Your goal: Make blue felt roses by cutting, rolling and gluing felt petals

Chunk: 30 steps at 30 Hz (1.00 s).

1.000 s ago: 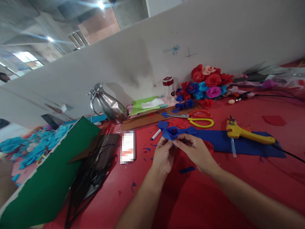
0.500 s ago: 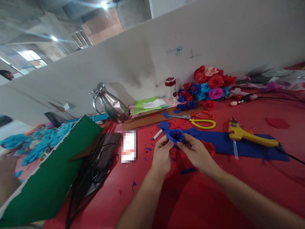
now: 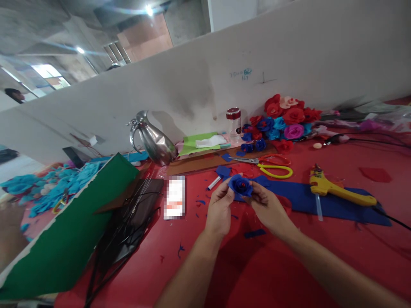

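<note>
Through the head camera I am looking down at a blue flower [image 3: 241, 185], which is sitting between my two hands above the red table [image 3: 147, 269], its cupped centre showing a little red. My left hand [image 3: 221, 209] is gripping the flower's left side, its thumb and fingers clamping on the petals. My right hand [image 3: 269, 210] is pinching the lower right edge with thumb and fingers together on it. Some fingertips are hiding behind the flower, so I cannot tell how those are lying.

To the right of the flower, a long blue sheet [image 3: 297, 196] is stretching across the table, and a yellow glue gun [image 3: 342, 192] is resting on it, its cord trailing off to the right. On the far side of my right hand, scissors [image 3: 253, 161] with red and yellow handles are lying with their blades pointing left. A white marker [image 3: 214, 183] is lying just left of the flower, and a dark blue strip [image 3: 255, 233] is lying on the near side. Farther left I am seeing a phone [image 3: 174, 198], its screen blurred out. A metal pitcher [image 3: 157, 143] is standing by the far wall [image 3: 192, 72]; to its right, a red-lidded jar [image 3: 234, 127] is standing beside a heap of coloured flowers [image 3: 285, 117]. A green board [image 3: 73, 231] is slanting along the left side.
</note>
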Each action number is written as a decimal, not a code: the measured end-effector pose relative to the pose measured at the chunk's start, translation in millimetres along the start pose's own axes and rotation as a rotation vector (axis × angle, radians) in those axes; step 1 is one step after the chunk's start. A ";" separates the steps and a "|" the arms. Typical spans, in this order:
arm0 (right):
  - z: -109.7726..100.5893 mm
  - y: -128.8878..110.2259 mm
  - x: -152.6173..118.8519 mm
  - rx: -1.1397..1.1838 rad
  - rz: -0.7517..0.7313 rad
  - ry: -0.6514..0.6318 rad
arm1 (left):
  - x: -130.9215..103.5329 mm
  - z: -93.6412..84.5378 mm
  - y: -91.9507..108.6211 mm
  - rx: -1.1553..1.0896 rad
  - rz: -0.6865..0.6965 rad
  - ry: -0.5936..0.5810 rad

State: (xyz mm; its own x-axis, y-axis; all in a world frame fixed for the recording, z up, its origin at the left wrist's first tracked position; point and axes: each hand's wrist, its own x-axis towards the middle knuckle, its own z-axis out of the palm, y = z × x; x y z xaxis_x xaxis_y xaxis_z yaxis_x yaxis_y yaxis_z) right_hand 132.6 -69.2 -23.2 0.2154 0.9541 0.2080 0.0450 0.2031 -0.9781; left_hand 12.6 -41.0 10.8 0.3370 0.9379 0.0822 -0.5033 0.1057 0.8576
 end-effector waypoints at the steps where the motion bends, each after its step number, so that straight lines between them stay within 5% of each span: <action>1: 0.1 0.1 -0.6 -0.005 0.004 0.015 | -1.0 0.6 1.1 0.003 0.000 -0.005; 7: -1.0 -7.6 -4.6 -0.118 -0.062 0.058 | -8.3 8.0 12.6 -0.063 -0.045 -0.059; 13: -0.7 -18.5 -5.2 -0.152 -0.082 0.118 | -2.0 6.8 7.3 -0.143 -0.073 0.066; 19: -1.9 -22.9 -6.3 -0.196 -0.080 0.104 | -0.7 6.8 1.2 -0.074 -0.088 0.053; 30: -3.1 -24.7 -7.0 -0.265 -0.071 0.120 | -6.5 10.4 1.9 0.058 0.020 0.219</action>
State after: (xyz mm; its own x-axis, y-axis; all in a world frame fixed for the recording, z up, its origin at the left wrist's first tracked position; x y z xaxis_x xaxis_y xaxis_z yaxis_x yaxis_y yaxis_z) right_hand 133.1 -81.6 -0.5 0.3160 0.9034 0.2897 0.3136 0.1888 -0.9306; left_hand 17.7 -50.3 17.2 0.1435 0.9896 -0.0077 -0.4593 0.0735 0.8852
